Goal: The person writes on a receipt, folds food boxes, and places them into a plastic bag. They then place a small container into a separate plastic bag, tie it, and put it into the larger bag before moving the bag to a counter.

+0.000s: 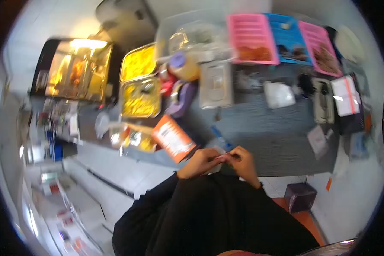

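My left hand (199,162) and my right hand (242,164) meet at the front edge of the grey table (269,149). The fingers of both are pinched together around something small and pale, too blurred to name. Close to my left hand lies an orange packet with a white label (175,138), tilted, its lower corner at the wrist. Just beyond my fingertips is a blue pen-like object (221,137). Whatever sits under the fingers is hidden.
A lit glass display case (77,70) stands at the left. Beside it are metal trays of yellow food (137,102), a bottle with a purple lid (183,67) and a lidded steel container (216,85). Pink (252,36) and blue (288,38) baskets line the back.
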Tool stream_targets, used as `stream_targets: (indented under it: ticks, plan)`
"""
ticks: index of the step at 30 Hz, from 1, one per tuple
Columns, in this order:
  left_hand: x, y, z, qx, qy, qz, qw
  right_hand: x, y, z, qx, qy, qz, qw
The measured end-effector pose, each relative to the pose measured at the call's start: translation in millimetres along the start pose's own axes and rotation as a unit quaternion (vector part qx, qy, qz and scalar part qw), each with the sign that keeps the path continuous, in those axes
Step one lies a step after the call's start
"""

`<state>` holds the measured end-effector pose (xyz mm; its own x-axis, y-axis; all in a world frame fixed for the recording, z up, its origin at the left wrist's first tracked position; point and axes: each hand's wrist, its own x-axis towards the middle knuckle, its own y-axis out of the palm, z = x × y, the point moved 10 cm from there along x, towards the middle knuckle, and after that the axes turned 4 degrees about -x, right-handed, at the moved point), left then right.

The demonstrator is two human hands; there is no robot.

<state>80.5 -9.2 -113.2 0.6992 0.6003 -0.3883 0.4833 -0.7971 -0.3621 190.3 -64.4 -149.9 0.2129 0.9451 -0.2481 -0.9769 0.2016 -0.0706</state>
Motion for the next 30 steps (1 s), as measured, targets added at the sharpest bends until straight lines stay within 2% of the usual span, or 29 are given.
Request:
stream_targets:
  ticks: [1,3,5,8,9,10,11,14,15,16,17,18,19,21,22,23,24,25,27,28,29,30]
  plan:
    - [-17.7,-15.3,3.5,-0.041,0.085,-0.027,0.995,0.0,26.3,-8.3,0.038,0.033,0.057,0.997]
    - [-58.9,-44.1,47.4,-0.097,-0.027,-0.002,0.995,-6.4,77.7,-13.0,0.109,0.109,0.145,0.977]
    - [-104.1,-78.2,109.0,-0.106,-0.117,-0.030,0.987,-3.8,133.8,-2.2,0.057,0.052,0.217,0.973]
    - [-176.0,-140.1,179.6,-0.186,-0.177,-0.129,0.958,-1.4,230.4,-4.7,0.056,-0.006,0.325,0.944]
    - [-200.7,-163.3,200.6,-0.190,-0.165,-0.167,0.953,-2.8,266.4,1.8,0.069,-0.022,0.361,0.930]
    - [-225.7,-188.4,220.6,-0.216,-0.169,-0.245,0.930,-1.3,299.4,-2.2,0.114,0.064,0.370,0.920]
    - [-247.2,-208.9,248.4,-0.230,-0.188,-0.278,0.914,-3.8,334.2,-4.9,0.159,0.151,0.375,0.901]
    - [-295.7,-270.6,312.4,-0.265,-0.195,-0.376,0.866,26.9,406.1,23.7,0.145,0.075,0.326,0.931]
    - [-301.4,-290.5,312.3,-0.281,-0.182,-0.390,0.858,40.2,428.1,20.7,0.158,0.052,0.294,0.941]
    - [-307.1,-328.6,326.1,-0.311,-0.157,-0.440,0.828,64.3,436.0,33.8,0.055,-0.063,0.163,0.983]
    - [-306.8,-344.7,346.3,-0.304,-0.153,-0.431,0.836,73.8,427.2,52.6,-0.050,-0.175,0.025,0.983]
    - [-315.4,-361.3,348.4,-0.125,-0.201,-0.441,0.866,67.2,417.6,60.7,-0.110,-0.203,-0.034,0.972]
    - [-312.5,-378.0,342.1,0.060,-0.234,-0.434,0.868,55.7,405.4,74.2,-0.075,-0.218,-0.031,0.973]
    - [-308.4,-370.1,308.9,0.207,-0.075,-0.440,0.871,26.2,354.8,106.5,-0.012,-0.246,-0.033,0.969]
    - [-299.2,-355.4,288.0,0.081,-0.072,-0.412,0.905,8.2,310.2,124.8,-0.102,-0.329,-0.130,0.930]
    - [-286.3,-332.7,269.1,-0.049,-0.065,-0.358,0.930,-15.3,265.4,133.0,-0.194,-0.401,-0.218,0.868]
    - [-268.0,-303.4,220.0,-0.113,-0.024,-0.296,0.948,-17.9,214.4,116.9,-0.253,-0.361,-0.274,0.855]
    - [-251.2,-268.9,207.9,-0.217,-0.011,-0.224,0.950,-19.1,163.9,101.4,-0.308,-0.321,-0.325,0.834]
    - [-220.6,-206.0,148.1,-0.216,0.069,-0.131,0.965,0.6,87.4,47.3,-0.428,-0.180,-0.358,0.810]
    - [-207.4,-173.9,113.2,-0.216,0.105,-0.117,0.964,11.9,88.0,29.6,-0.488,-0.176,-0.291,0.804]
    - [-194.8,-140.8,91.8,-0.178,0.184,-0.124,0.959,21.3,90.5,9.4,-0.542,-0.170,-0.221,0.793]
    - [-173.8,-100.5,85.8,-0.159,0.194,-0.085,0.964,28.7,93.9,-13.5,-0.590,-0.162,-0.147,0.778]
